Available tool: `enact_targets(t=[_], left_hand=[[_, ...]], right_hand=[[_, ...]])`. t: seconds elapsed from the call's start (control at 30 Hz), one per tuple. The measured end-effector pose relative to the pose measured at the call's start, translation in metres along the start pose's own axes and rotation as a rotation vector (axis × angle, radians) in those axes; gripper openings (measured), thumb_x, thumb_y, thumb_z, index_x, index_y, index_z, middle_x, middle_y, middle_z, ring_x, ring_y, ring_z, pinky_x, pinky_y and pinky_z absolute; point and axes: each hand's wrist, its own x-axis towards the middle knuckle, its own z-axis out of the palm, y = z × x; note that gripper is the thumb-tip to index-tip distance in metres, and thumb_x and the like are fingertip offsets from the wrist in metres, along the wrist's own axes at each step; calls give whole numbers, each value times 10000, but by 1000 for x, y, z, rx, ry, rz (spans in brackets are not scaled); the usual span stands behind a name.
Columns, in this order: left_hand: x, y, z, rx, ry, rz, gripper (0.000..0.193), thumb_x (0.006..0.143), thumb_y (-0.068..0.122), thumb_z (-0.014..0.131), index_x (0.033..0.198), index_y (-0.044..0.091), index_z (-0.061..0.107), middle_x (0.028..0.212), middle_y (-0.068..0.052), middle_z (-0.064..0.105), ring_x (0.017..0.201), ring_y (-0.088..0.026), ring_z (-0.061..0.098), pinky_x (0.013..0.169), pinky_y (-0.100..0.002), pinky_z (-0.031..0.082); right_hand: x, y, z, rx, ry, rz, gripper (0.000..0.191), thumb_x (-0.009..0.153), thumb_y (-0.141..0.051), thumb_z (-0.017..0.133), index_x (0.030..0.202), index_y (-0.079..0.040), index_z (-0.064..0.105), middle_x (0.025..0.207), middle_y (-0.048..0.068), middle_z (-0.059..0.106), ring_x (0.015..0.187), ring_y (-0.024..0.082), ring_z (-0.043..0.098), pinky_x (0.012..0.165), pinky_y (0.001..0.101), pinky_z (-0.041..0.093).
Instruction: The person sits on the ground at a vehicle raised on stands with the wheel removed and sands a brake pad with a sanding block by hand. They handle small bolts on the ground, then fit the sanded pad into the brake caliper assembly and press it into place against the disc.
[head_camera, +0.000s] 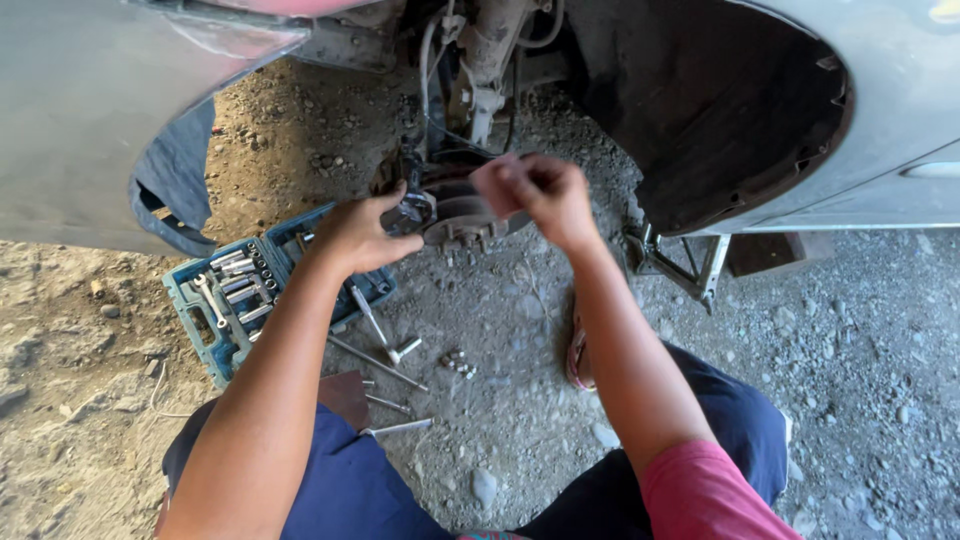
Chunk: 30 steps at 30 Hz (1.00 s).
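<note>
A bare wheel hub with a rusty brake disc (462, 215) sits in the open wheel arch of a grey car. My left hand (362, 232) grips the dark brake caliper (412, 210) at the left side of the disc. Just above the disc's right edge, my right hand (540, 195) pinches a small flat pinkish piece (492, 183) between fingers and thumb.
A blue socket set case (240, 290) lies open on the gravel at left. Loose metal tools (385, 345) and a pile of wheel nuts (457, 362) lie in front of my knees. A scissor jack (690, 265) props the car at right.
</note>
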Motion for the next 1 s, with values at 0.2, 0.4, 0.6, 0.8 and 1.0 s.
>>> enact_targets(t=[0.2, 0.4, 0.6, 0.8, 1.0], left_hand=[[-2, -1, 0, -29, 40, 38, 984, 647, 588, 793, 1523, 260, 488, 1351, -211, 634, 1219, -392, 626, 1038, -429, 490], [1, 2, -1, -16, -32, -19, 1011, 642, 571, 791, 1543, 262, 452, 1337, -202, 651, 1210, -378, 644, 1041, -420, 499], [-8, 6, -5, -25, -19, -23, 989, 651, 587, 774, 1546, 302, 463, 1358, -207, 635, 1229, -387, 628, 1055, -415, 490], [-7, 3, -7, -61, -10, -20, 1015, 653, 600, 782, 1555, 289, 437, 1362, -218, 628, 1244, -386, 622, 1075, -404, 476], [-6, -1, -6, -66, -13, 23, 1052, 633, 586, 798, 1561, 269, 417, 1358, -224, 612, 1238, -391, 606, 1054, -407, 473]], right_hand=[[-9, 36, -52, -840, 213, 264, 366, 875, -500, 757, 815, -141, 791, 777, 140, 736, 746, 358, 712, 678, 472, 559], [-6, -2, -2, -652, 313, -89, 224, 887, -340, 778, 930, -125, 821, 778, 133, 739, 684, 344, 708, 640, 423, 561], [-11, -64, 22, -173, 217, -314, 114, 946, -88, 760, 1052, -68, 794, 873, 95, 772, 770, 308, 713, 694, 387, 564], [-28, -33, 5, -619, 413, -638, 240, 903, -34, 747, 1136, -83, 777, 1065, 125, 746, 905, 311, 706, 796, 399, 566], [-33, 11, 37, -317, 453, -410, 261, 916, 26, 630, 1155, -46, 709, 1145, 150, 742, 1065, 329, 741, 938, 385, 579]])
